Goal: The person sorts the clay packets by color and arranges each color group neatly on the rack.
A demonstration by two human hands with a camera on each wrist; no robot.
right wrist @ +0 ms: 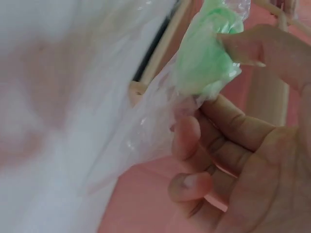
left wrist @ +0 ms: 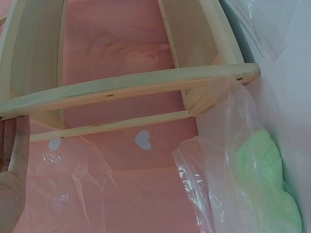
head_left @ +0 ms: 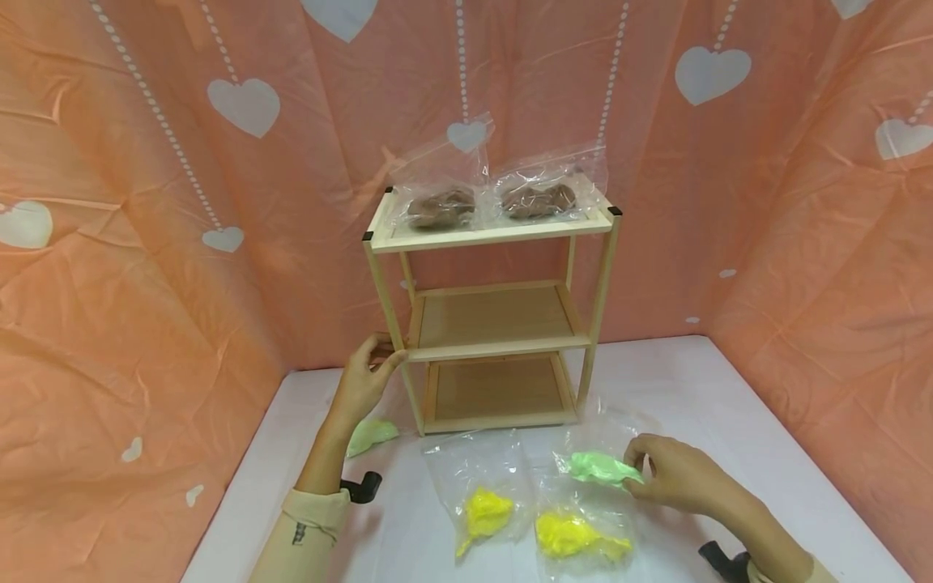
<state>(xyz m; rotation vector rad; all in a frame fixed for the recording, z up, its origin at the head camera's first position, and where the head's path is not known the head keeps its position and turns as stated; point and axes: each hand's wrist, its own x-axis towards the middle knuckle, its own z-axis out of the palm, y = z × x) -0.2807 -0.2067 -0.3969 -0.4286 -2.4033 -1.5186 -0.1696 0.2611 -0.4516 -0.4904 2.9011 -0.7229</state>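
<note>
My right hand (head_left: 678, 474) pinches a clear plastic bag holding a light green clay-like lump (head_left: 601, 468); the right wrist view shows thumb and index finger on the green lump (right wrist: 206, 53) through the plastic. At the left front post of a three-tier wooden shelf (head_left: 496, 352), level with its middle board, is my left hand (head_left: 364, 380), thumb and fingers around the post. In the left wrist view only part of the left hand (left wrist: 12, 165) shows beside the wood. Two bagged yellow lumps, one on the left (head_left: 487, 512) and one on the right (head_left: 576, 534), lie before the shelf.
Two bagged brown lumps, left (head_left: 442, 208) and right (head_left: 538, 201), sit on the shelf's top board. Another bagged green lump (head_left: 373, 435) lies beside the shelf's left foot. A white tabletop (head_left: 656, 372) bears everything, with a peach heart-patterned cloth (head_left: 678, 202) hanging behind and at both sides.
</note>
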